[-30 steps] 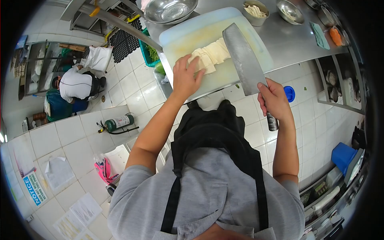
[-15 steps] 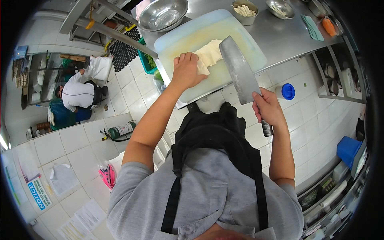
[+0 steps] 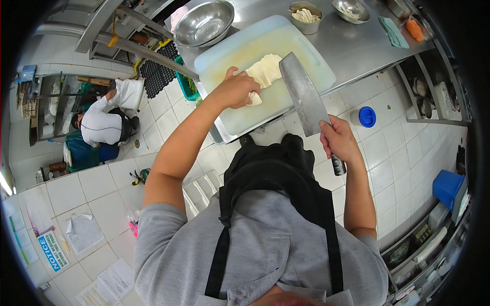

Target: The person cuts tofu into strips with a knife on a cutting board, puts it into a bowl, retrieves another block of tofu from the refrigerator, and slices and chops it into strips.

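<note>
A row of pale, thin sheets [image 3: 267, 70] lies on the translucent cutting board [image 3: 306, 61]. At the row's left end my left hand [image 3: 236, 91] has its fingers curled round one pale piece [image 3: 254, 98], whose tip shows below the fingers. My right hand [image 3: 338, 136] grips the handle of a broad cleaver [image 3: 304, 92]. The blade points up and left, its tip close to the right end of the sheets, its lower part beyond the board's front edge.
Steel bowls [image 3: 204, 23] stand behind the board, with a pot of pale strips [image 3: 305, 16] and a green cloth [image 3: 393, 32] to the right. A blue-lidded container [image 3: 367, 117] is on the floor. Another person [image 3: 102, 122] bends over at the far left.
My left hand has turned and curled round a piece at the row's left end, drawing it toward me. The cleaver has shifted slightly down and left in view. The view has moved too.
</note>
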Available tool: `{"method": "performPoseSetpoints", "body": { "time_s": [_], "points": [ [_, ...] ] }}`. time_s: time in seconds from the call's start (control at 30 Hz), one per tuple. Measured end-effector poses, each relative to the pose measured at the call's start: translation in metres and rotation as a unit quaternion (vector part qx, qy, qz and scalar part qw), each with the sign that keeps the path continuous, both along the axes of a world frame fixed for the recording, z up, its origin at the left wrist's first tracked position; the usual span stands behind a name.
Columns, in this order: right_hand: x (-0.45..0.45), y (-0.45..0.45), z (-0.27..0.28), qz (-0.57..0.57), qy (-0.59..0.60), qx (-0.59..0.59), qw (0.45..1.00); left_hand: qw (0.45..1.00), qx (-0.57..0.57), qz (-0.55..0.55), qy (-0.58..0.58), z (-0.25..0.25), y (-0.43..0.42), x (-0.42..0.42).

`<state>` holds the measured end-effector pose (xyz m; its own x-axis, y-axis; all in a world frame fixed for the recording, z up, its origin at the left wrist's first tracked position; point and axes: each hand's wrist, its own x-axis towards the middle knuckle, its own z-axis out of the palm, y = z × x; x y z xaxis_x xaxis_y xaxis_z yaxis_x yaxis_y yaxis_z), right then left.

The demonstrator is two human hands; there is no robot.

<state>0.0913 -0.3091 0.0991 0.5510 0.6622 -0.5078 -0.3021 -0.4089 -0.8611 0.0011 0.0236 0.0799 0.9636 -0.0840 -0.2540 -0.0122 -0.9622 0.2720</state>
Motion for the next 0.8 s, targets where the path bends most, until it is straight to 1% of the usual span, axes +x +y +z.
{"method": "performPoseSetpoints", "body": {
  "time_s": [0.17,0.3,0.37,0.47,0.6,0.67,0.8],
  "points": [
    [0.002,-0.001,-0.002,-0.001,-0.002,0.000,1.000,0.996,-0.020,-0.027,0.078,0.005,0.001,0.014],
    [0.002,-0.003,-0.005,-0.005,-0.002,0.005,1.000,0.995,-0.001,-0.041,0.089,0.011,0.000,0.021],
    [0.001,-0.003,-0.005,-0.008,0.008,0.003,1.000,0.993,-0.038,-0.078,0.075,0.008,0.005,0.025],
    [0.001,-0.004,-0.002,-0.009,0.017,0.004,1.000,0.991,-0.064,-0.053,0.105,0.006,0.007,0.031],
    [0.002,-0.007,-0.008,-0.006,0.001,0.000,1.000,0.992,-0.072,-0.066,0.074,-0.004,0.004,0.027],
    [0.002,-0.009,-0.011,-0.006,-0.004,0.000,1.000,0.991,-0.015,-0.117,0.063,-0.009,0.002,0.028],
    [0.003,-0.009,-0.007,-0.013,-0.004,-0.010,1.000,0.989,0.018,-0.119,0.087,-0.002,-0.005,0.031]
  ]
}}
